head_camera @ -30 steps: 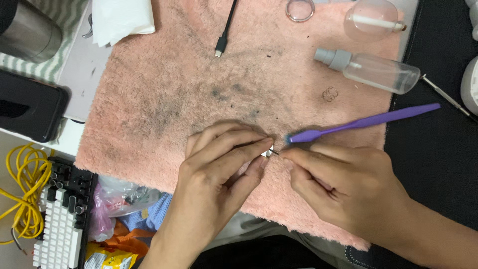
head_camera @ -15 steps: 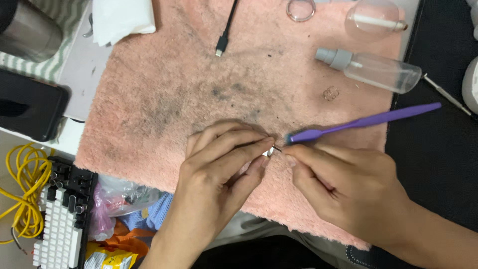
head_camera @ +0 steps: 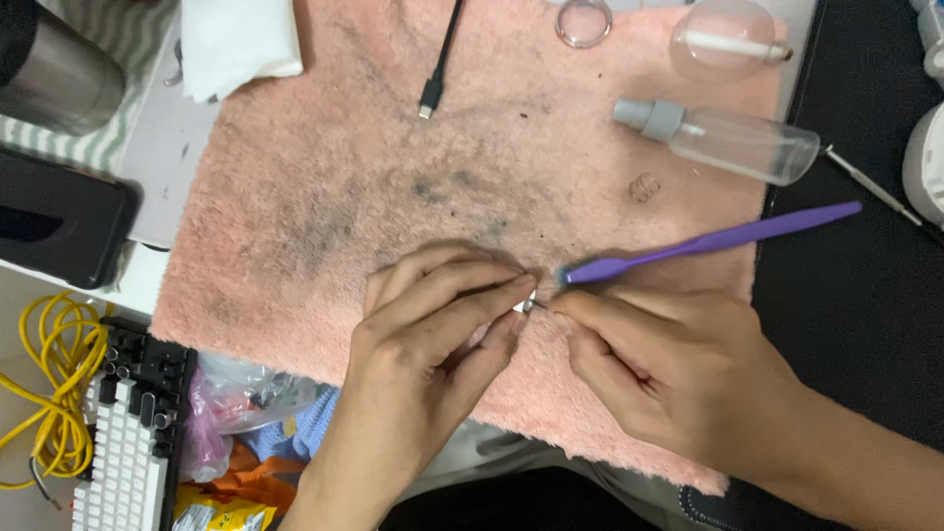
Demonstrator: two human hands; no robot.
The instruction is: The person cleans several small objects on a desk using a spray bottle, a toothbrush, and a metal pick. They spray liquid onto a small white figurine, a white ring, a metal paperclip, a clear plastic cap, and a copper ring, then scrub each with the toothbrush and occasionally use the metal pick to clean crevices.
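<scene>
the small metal part (head_camera: 528, 303) is nearly swallowed by fingertips, just a glint of silver showing, so its shape is hard to make out. the left hand (head_camera: 433, 334) comes up from the bottom edge, wrist cut off, fingers curled tight and pinching that part between thumb and forefinger. the right hand (head_camera: 678, 369) reaches in from the lower right, forearm running out of view, fingertips pressed narrow against the same part; what it grips there is too small to tell. the purple brush (head_camera: 713, 241) lies slanted just above the right hand's knuckles, head close to the pinch point. everything sits over the stained pink towel (head_camera: 324, 197), near its front edge. a clear spray bottle (head_camera: 728, 140) lies well apart up top, and a black cable (head_camera: 440, 69) trails off the upper edge.
</scene>
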